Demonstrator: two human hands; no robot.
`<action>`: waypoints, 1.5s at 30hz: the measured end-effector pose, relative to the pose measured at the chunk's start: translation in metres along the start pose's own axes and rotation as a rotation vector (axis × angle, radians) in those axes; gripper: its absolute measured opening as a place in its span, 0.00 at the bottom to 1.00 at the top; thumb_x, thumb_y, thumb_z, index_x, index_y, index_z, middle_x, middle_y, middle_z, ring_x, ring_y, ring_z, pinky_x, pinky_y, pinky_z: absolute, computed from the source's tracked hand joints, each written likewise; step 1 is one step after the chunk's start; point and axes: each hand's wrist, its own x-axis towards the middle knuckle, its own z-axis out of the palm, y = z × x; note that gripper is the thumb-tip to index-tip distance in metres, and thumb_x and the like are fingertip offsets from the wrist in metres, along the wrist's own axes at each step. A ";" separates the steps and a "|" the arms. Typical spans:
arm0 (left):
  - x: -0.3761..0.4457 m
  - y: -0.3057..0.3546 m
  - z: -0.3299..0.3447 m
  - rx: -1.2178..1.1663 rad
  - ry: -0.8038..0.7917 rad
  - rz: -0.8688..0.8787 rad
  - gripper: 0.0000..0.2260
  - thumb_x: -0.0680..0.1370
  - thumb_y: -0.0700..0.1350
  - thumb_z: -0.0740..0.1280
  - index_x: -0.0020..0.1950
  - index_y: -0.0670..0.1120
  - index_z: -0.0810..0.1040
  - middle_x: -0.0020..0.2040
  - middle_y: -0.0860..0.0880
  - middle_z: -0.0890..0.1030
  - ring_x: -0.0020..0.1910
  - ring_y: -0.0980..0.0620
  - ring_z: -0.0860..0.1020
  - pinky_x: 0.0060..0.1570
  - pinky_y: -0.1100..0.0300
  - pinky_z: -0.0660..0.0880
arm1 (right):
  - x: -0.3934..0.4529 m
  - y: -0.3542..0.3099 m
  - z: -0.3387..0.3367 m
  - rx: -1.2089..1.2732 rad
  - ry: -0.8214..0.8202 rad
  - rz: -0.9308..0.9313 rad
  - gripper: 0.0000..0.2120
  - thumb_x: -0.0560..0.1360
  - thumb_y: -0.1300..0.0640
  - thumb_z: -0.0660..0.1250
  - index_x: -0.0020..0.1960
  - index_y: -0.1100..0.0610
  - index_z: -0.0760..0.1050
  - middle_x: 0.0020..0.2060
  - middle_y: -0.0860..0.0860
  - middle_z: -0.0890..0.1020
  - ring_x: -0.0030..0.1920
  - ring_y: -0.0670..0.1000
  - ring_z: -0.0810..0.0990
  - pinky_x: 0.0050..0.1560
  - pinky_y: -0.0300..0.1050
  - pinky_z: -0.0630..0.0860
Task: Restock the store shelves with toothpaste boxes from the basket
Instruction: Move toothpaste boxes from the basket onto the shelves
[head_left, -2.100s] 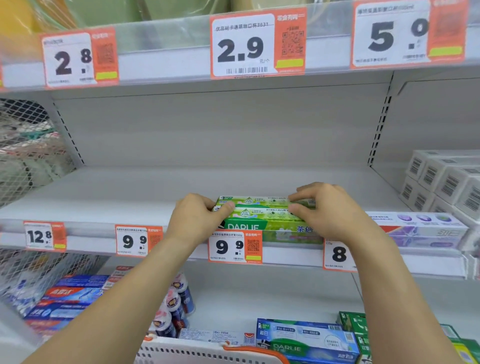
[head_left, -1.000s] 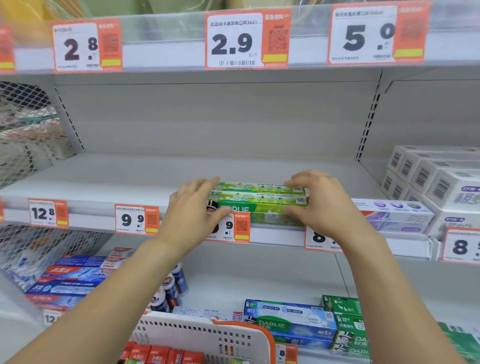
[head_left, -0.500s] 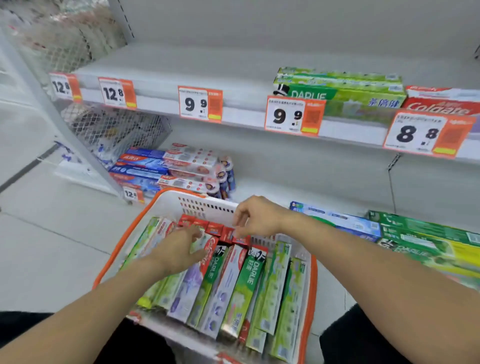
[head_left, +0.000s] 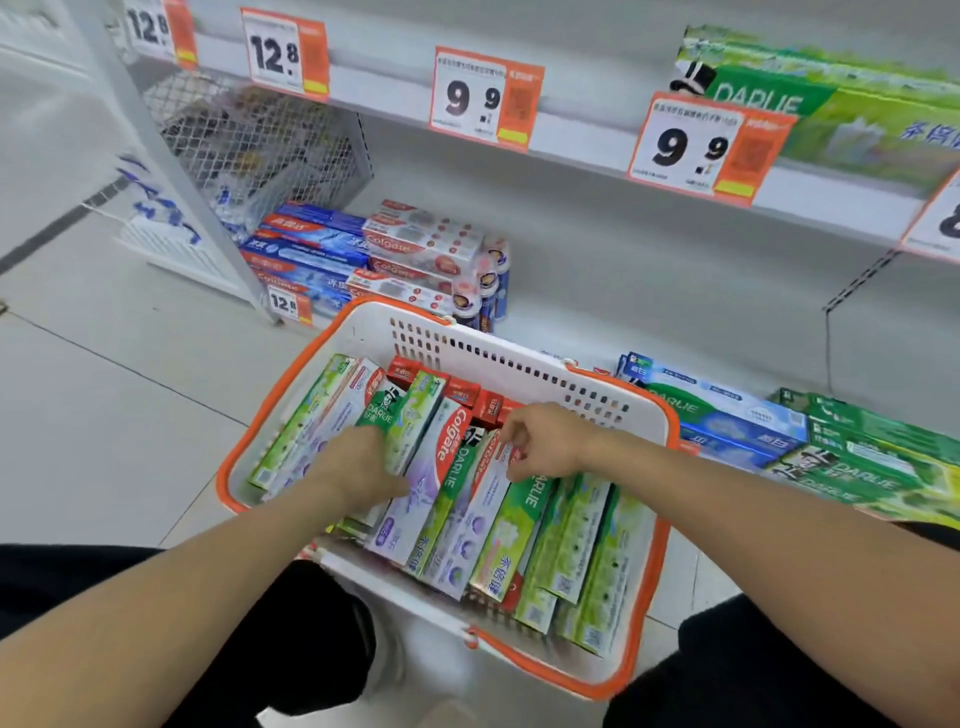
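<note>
White shelves (head_left: 597, 156) face a basket (head_left: 498, 358); both hands' fingers (head_left: 511, 470) curl onto toothpaste boxes (head_left: 441, 499)

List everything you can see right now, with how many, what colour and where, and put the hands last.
basket: one, white with orange rim, on the floor in front of the shelves
toothpaste boxes in the basket: many, mostly green, some white-purple and red, lying side by side
green Darlie boxes on the upper shelf: a small stack, top right
price tags: several, white and orange, along the upper shelf edge
blue and red-white boxes: a stack, bottom shelf left
blue and green boxes: several, bottom shelf right
wire mesh panel: one, grey, left
left hand: in the basket, on the boxes, grip hidden
right hand: pinches a white-purple box
</note>
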 end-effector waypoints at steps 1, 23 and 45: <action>0.001 0.004 -0.006 -0.104 0.002 0.003 0.16 0.72 0.54 0.76 0.45 0.45 0.74 0.39 0.50 0.78 0.34 0.54 0.76 0.28 0.61 0.70 | -0.001 0.003 -0.001 0.018 0.019 0.007 0.27 0.71 0.52 0.77 0.67 0.56 0.73 0.63 0.53 0.78 0.58 0.53 0.78 0.58 0.44 0.75; -0.018 0.029 -0.021 -0.921 -0.355 -0.070 0.48 0.55 0.55 0.78 0.71 0.40 0.66 0.61 0.42 0.80 0.61 0.42 0.79 0.63 0.42 0.75 | 0.005 0.000 0.024 0.149 0.176 0.180 0.29 0.73 0.47 0.71 0.70 0.58 0.72 0.63 0.58 0.74 0.62 0.58 0.77 0.62 0.52 0.76; -0.034 0.122 -0.071 -1.104 -0.395 0.167 0.13 0.72 0.31 0.69 0.55 0.40 0.82 0.50 0.40 0.86 0.43 0.44 0.85 0.39 0.54 0.81 | -0.070 0.026 -0.089 1.061 0.306 -0.102 0.12 0.73 0.62 0.75 0.56 0.59 0.82 0.46 0.54 0.85 0.42 0.49 0.85 0.43 0.46 0.82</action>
